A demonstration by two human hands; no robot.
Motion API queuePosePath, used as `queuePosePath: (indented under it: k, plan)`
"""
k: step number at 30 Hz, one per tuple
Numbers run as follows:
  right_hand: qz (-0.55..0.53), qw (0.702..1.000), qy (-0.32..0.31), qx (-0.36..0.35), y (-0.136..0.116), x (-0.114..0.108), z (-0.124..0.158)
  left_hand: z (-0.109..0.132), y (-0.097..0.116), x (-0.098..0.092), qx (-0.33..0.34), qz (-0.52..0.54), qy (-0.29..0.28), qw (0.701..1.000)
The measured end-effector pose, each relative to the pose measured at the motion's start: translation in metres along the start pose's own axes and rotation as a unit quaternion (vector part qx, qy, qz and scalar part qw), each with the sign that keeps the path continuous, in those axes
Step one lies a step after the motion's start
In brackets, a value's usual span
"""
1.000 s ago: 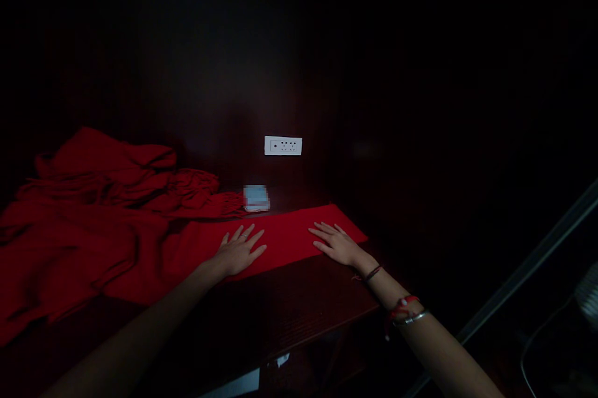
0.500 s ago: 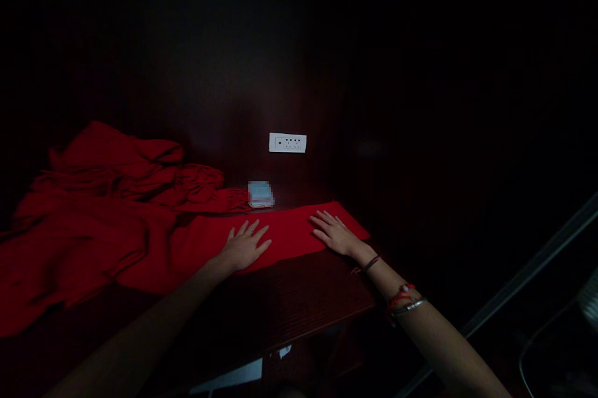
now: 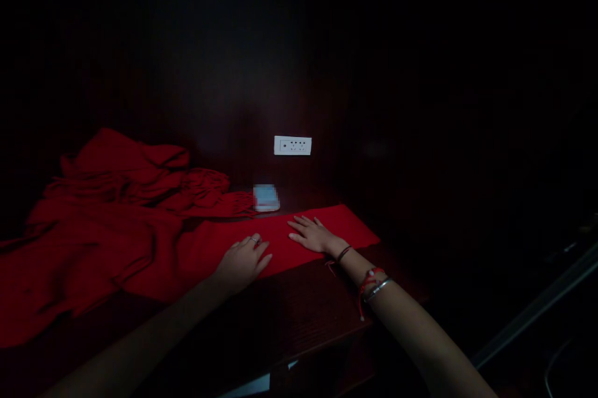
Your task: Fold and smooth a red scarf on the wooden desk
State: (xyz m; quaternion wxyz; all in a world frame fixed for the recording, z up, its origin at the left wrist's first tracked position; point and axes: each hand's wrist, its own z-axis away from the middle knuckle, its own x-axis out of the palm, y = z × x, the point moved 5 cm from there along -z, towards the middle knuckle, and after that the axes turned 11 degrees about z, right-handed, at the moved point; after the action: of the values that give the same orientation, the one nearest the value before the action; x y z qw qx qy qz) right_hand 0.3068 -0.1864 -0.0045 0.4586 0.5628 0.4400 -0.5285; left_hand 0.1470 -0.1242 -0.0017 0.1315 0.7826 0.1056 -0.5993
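Observation:
A red scarf (image 3: 278,237) lies as a flat, smooth strip across the dark wooden desktop. On its left side it runs into loose, rumpled red cloth (image 3: 98,230), where tassels show. My left hand (image 3: 240,266), with a ring on one finger, rests on the near part of the strip; its fingers are bent down but apart, with nothing visibly held. Farther right, my right hand (image 3: 312,236) lies flat on the strip, fingers spread, bracelets around the wrist and forearm. The scarf's right end extends past this hand.
Behind the strip, a small light-blue, blurred-out object (image 3: 266,197) lies near the tassels. A white power socket (image 3: 293,146) is on the dark back wall. The wooden desktop (image 3: 308,304) ends at a front edge, with a pale sheet (image 3: 250,385) below it.
My right hand has slid left along the scarf, nearer my left hand. The fingers of my left hand have bent from spread flat. The view has shifted slightly.

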Motion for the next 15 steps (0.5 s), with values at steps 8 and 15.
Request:
queuePosePath:
  k: [8,15]
  plan:
    - [-0.013,0.998,-0.024,0.059,0.029,0.003,0.000,0.005,-0.013,0.004,-0.007,0.021,-0.024,0.999]
    - [-0.006,0.983,-0.046,0.176,0.088,0.007,0.019,0.005,-0.022,0.014,-0.056,0.073,-0.075,0.993]
